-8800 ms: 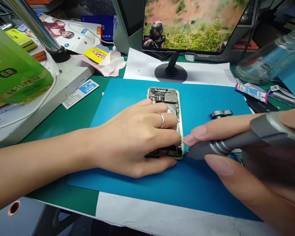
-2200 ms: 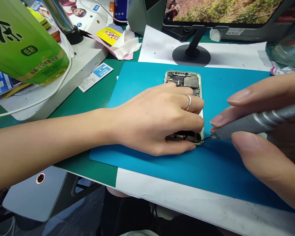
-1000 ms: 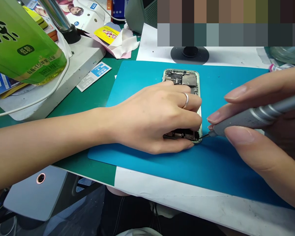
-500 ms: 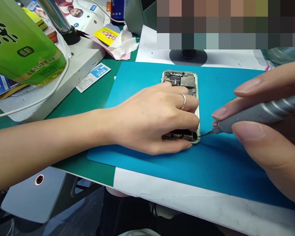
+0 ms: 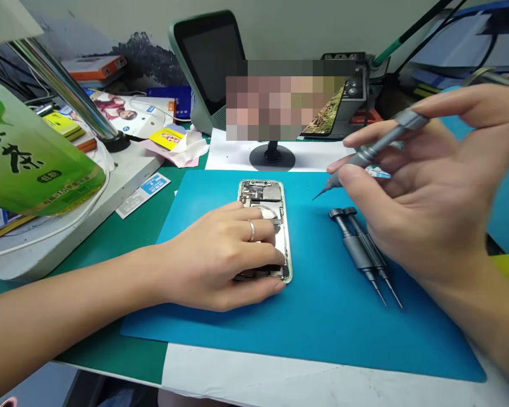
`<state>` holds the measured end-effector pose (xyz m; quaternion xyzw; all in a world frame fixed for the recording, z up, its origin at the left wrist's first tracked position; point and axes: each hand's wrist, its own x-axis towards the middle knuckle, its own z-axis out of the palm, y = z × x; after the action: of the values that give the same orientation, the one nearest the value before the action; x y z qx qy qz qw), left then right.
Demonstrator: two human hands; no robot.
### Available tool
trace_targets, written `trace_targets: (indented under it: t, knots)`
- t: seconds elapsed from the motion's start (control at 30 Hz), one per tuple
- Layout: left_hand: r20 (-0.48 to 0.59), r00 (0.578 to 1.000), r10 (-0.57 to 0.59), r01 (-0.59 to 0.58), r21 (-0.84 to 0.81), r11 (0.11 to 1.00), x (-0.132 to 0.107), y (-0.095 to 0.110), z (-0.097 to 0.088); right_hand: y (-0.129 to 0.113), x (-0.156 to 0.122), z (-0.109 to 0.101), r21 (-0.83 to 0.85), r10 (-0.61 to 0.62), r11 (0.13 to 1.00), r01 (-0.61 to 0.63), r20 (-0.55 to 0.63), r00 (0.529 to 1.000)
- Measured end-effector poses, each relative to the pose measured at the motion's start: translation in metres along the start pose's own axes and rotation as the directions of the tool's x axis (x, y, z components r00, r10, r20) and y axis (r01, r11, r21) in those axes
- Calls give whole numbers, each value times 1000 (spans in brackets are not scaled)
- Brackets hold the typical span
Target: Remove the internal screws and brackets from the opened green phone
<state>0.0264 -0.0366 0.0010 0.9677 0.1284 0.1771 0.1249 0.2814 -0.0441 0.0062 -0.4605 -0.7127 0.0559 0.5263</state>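
An opened smartphone point(image 5: 272, 193) with a pale green frame lies on the blue mat point(image 5: 322, 316), its inner parts bare. My left hand point(image 5: 233, 254), a ring on one finger, lies across it and grips it, thumb along the near edge; the phone's middle is mostly hidden. Up and to the right, my right hand point(image 5: 428, 186) holds a grey precision screwdriver point(image 5: 375, 144), one finger on its cap. The thin tip points down-left in the air, apart from the phone. Two more precision screwdrivers point(image 5: 358, 249) lie side by side on the mat under my right hand.
At left, a green drink bottle point(image 5: 38, 164) stands by a lamp's metal pole point(image 5: 63, 85) on a white base point(image 5: 68, 226). A printed card point(image 5: 143, 195) and crumpled tissue point(image 5: 190, 148) lie nearby. Behind the mat are a screen device point(image 5: 207, 62) and a round black stand point(image 5: 272, 158).
My right hand has lifted the screwdriver from the phone's lower right corner, up and away. My left hand stays on the phone. The view has tilted up, showing the two other screwdrivers.
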Motion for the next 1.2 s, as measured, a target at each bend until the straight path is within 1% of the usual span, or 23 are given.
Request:
trace_targets:
  t: [0.1,0.17,0.3,0.37,0.4,0.43,0.47,0.57,0.67,0.9,1.07,1.2]
  knots:
    - [4,997,-76,76,3,997,4,2,-3,13,2,3,27,-35,999,35,-8,999]
    - [17,994,-112,111,25,993,8,2,-6,20,3,4,45,-31,998,33,-30,999]
    - [49,991,-123,115,146,983,20,2,-9,29,5,4,74,17,997,-12,-76,997]
    - [35,985,-168,159,185,970,32,-2,-10,29,5,5,98,35,995,-29,-59,998]
    - [18,978,-208,201,192,961,40,-5,-10,29,4,6,107,38,994,-33,-49,998]
    - [7,961,-277,271,197,942,49,-9,-10,29,4,7,114,41,993,-37,-40,998]
    - [-17,950,-311,308,196,931,58,-14,-9,28,3,8,119,43,992,-38,-35,998]
    - [-49,932,-358,361,166,918,83,-29,-6,28,3,10,129,58,990,-53,-35,998]
    - [-78,919,-387,394,117,912,96,-37,-2,29,3,10,131,78,989,-74,-32,996]
    - [-78,926,-369,373,46,927,99,-37,5,27,3,6,97,64,993,-60,-41,997]
    - [-99,926,-363,367,30,930,100,-40,11,29,4,7,107,18,994,-13,-53,998]
    - [-111,922,-371,377,35,926,100,-38,12,27,3,6,106,5,994,2,-69,998]
